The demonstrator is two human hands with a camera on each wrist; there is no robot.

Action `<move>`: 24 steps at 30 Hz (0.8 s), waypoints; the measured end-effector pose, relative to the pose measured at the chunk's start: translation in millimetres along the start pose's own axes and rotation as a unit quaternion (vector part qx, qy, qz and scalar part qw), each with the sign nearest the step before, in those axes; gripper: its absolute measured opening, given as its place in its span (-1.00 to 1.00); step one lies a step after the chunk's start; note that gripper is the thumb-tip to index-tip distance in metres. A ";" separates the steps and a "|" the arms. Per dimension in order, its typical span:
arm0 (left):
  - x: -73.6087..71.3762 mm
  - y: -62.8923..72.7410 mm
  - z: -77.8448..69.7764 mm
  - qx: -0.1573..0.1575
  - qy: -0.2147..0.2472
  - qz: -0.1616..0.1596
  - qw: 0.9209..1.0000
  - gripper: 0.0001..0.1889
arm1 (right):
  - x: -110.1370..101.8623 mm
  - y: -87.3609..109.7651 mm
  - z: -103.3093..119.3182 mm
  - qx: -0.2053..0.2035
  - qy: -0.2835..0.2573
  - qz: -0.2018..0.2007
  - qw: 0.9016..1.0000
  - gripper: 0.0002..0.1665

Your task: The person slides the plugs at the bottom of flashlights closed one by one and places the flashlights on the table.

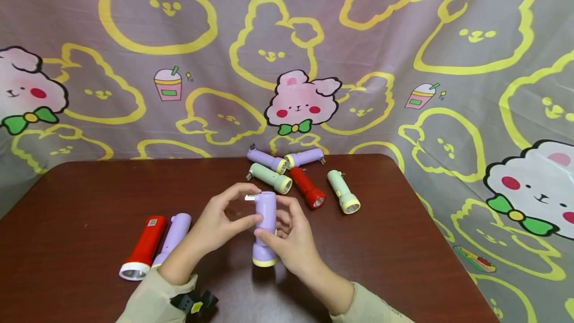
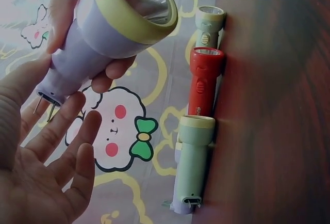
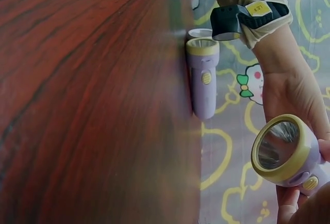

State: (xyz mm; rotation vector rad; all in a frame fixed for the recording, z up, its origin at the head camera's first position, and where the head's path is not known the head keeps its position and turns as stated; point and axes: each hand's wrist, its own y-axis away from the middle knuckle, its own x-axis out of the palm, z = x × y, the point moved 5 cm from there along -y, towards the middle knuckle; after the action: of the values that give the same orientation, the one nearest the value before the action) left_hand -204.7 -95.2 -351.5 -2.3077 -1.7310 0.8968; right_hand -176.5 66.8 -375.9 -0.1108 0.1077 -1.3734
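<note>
A purple flashlight (image 1: 267, 209) with a yellow rim is held upright over the table, lens end down. Two metal plug prongs (image 1: 249, 197) stick out sideways near its upper end. My left hand (image 1: 217, 221) pinches the tail end between thumb and index finger, its other fingers spread close to the prongs, as the left wrist view shows. Around the body, my right hand (image 1: 296, 238) grips with thumb and fingers. In the right wrist view the flashlight's yellow rim (image 3: 256, 154) and its switch (image 3: 310, 183) face the camera.
On the left lie a red flashlight (image 1: 147, 245) and a purple one (image 1: 176, 236). Toward the back of the dark table (image 1: 381, 268) is a group: two purple, two pale green (image 1: 343, 192) and one red flashlight (image 1: 307, 187). A patterned curtain (image 1: 215, 74) hangs behind.
</note>
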 end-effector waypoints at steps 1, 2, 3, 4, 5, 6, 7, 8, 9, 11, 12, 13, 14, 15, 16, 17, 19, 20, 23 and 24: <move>-0.2 0.0 0.1 0.000 0.000 -0.001 1.000 -0.52 | 0.1 0.0 0.3 0.001 0.000 -0.002 1.000 -0.24; -0.2 -0.1 0.2 -0.002 0.002 -0.001 1.000 -0.52 | 0.2 0.1 0.7 0.003 -0.001 -0.003 1.000 -0.24; -0.3 -0.2 0.0 0.000 0.001 -0.002 1.000 -0.53 | 0.3 0.1 0.7 0.003 -0.003 -0.003 1.000 -0.24; -0.2 -0.4 0.0 0.002 0.002 -0.003 1.000 -0.53 | 0.4 0.2 0.9 0.003 -0.005 -0.003 1.000 -0.25; -0.2 -0.7 0.0 0.004 0.004 -0.003 1.000 -0.54 | 0.6 0.1 0.9 0.002 -0.006 -0.003 1.000 -0.26; -0.3 -1.0 -0.1 0.007 0.005 -0.003 1.000 -0.54 | 0.7 0.1 1.1 0.001 -0.009 -0.002 1.000 -0.26; -0.3 -1.3 -0.3 0.008 0.006 -0.003 1.000 -0.55 | 0.9 0.0 1.2 -0.002 -0.011 -0.001 1.000 -0.27; -0.2 -1.7 -0.5 0.009 0.008 -0.002 1.000 -0.55 | 1.1 -0.2 1.3 -0.005 -0.011 0.001 1.000 -0.27; -0.2 -1.9 -0.6 0.011 0.010 0.000 1.000 -0.55 | 1.3 -0.4 1.3 -0.007 -0.012 0.002 1.000 -0.28; -0.1 -2.1 -0.7 0.009 0.014 0.004 1.000 -0.55 | 1.3 -0.4 1.2 -0.009 -0.013 0.003 1.000 -0.28; 0.1 -2.0 -0.6 0.008 0.016 0.006 1.000 -0.55 | 1.4 -0.5 1.0 -0.009 -0.013 0.004 1.000 -0.28; 0.3 -1.8 -0.5 0.007 0.018 0.009 1.000 -0.55 | 1.4 -0.4 0.7 -0.009 -0.013 0.004 1.000 -0.28; 0.6 -1.8 -0.3 0.007 0.018 0.012 1.000 -0.55 | 1.3 -0.4 0.4 -0.008 -0.011 0.003 1.000 -0.28; 0.8 -1.7 -0.1 0.007 0.017 0.014 1.000 -0.55 | 1.4 -0.3 -0.1 -0.006 -0.011 0.002 1.000 -0.28; 0.9 -1.7 -0.1 0.007 0.016 0.017 1.000 -0.55 | 1.4 -0.1 -0.3 -0.003 -0.011 0.001 1.000 -0.28; 1.0 -1.8 0.0 0.009 0.012 0.020 1.000 -0.55 | 1.5 0.0 -0.6 -0.001 -0.010 0.001 1.000 -0.28; 1.1 -2.0 -0.1 0.012 0.003 0.025 1.000 -0.54 | 1.7 0.4 -0.8 0.003 -0.011 -0.001 1.000 -0.28; 1.0 -2.2 -0.2 0.013 -0.002 0.028 1.000 -0.54 | 1.8 0.6 -0.8 0.005 -0.011 -0.002 1.000 -0.28; 0.8 -2.8 -0.7 0.015 -0.013 0.036 0.999 -0.54 | 2.3 0.6 -1.0 0.008 -0.011 -0.003 1.000 -0.28; 0.9 -3.0 -0.8 0.014 -0.014 0.039 0.999 -0.53 | 2.3 0.7 -1.0 0.009 -0.012 -0.003 1.000 -0.28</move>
State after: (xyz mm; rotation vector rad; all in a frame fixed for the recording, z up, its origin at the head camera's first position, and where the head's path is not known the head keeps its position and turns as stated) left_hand -206.7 -93.2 -350.0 -2.3706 -1.6400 0.9654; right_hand -175.5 64.6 -377.0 -0.1128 0.0755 -1.3788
